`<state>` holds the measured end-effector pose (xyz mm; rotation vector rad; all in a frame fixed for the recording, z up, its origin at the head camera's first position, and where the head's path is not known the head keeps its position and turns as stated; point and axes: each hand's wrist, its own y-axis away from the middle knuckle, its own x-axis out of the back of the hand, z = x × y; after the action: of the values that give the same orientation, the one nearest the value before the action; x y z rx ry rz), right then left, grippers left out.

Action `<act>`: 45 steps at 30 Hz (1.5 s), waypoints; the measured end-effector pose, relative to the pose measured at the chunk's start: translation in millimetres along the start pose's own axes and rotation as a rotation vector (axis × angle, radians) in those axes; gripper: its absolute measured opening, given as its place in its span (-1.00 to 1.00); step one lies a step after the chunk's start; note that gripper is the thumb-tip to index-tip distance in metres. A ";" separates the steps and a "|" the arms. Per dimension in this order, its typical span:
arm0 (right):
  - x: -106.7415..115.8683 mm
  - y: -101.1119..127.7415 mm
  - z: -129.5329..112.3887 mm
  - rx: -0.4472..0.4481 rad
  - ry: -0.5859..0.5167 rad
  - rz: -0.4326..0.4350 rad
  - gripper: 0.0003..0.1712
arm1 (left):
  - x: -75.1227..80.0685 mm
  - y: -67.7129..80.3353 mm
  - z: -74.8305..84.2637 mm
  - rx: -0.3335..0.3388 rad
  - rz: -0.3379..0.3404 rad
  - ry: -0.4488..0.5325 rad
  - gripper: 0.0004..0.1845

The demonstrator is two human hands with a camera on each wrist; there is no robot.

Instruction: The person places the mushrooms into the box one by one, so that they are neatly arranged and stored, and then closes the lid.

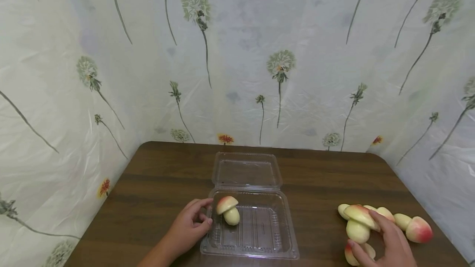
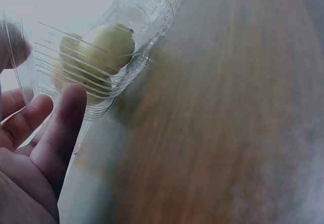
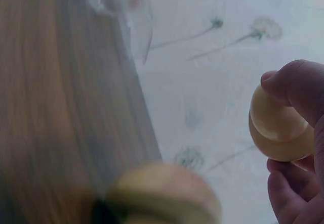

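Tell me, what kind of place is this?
Probably a makeshift tabletop corner set up indoors rather than a real kitchen. A dark brown wooden table stands against crinkled white plastic sheeting printed with dandelions, and a clear plastic clamshell box lies open beside toy mushrooms.

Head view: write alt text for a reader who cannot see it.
An open clear plastic clamshell box sits on a dark wooden table, with one toy mushroom inside it. The left hand touches the box's left edge, while the right hand grips a mushroom from a pile of mushrooms at the right.
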<state>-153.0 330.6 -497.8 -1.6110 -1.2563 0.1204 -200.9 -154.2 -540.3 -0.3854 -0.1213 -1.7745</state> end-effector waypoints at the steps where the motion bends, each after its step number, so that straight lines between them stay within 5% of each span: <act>1: -1.6 -3.1 -2.3 -0.006 -0.005 -0.018 0.15 | -0.1 -0.6 0.0 -0.002 0.002 -0.002 -0.45; 6: -11.3 -13.1 -13.0 -0.039 -0.040 -0.049 0.21 | -0.9 -2.5 -0.3 -0.013 0.015 -0.003 -0.46; 20: -34.4 -19.1 -19.4 0.099 -0.002 -0.031 0.05 | -0.2 0.3 -3.3 -0.058 -0.001 0.024 -0.46; 26: -40.8 -19.0 -30.4 0.072 0.071 -0.061 0.00 | -1.2 -0.7 -4.8 -0.037 -0.004 0.018 -0.46; 31: -44.1 -20.9 -39.3 0.011 0.103 -0.100 0.20 | -0.4 -0.8 -5.1 -0.034 -0.007 0.010 -0.46; 45: -60.7 -23.0 -49.1 -0.001 0.117 -0.181 0.14 | -0.6 -0.2 -2.4 -0.029 -0.001 -0.002 -0.45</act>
<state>-165.0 250.8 -487.3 -1.4761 -1.3039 -0.0860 -201.4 -154.3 -542.6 -0.4081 -0.0980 -1.7782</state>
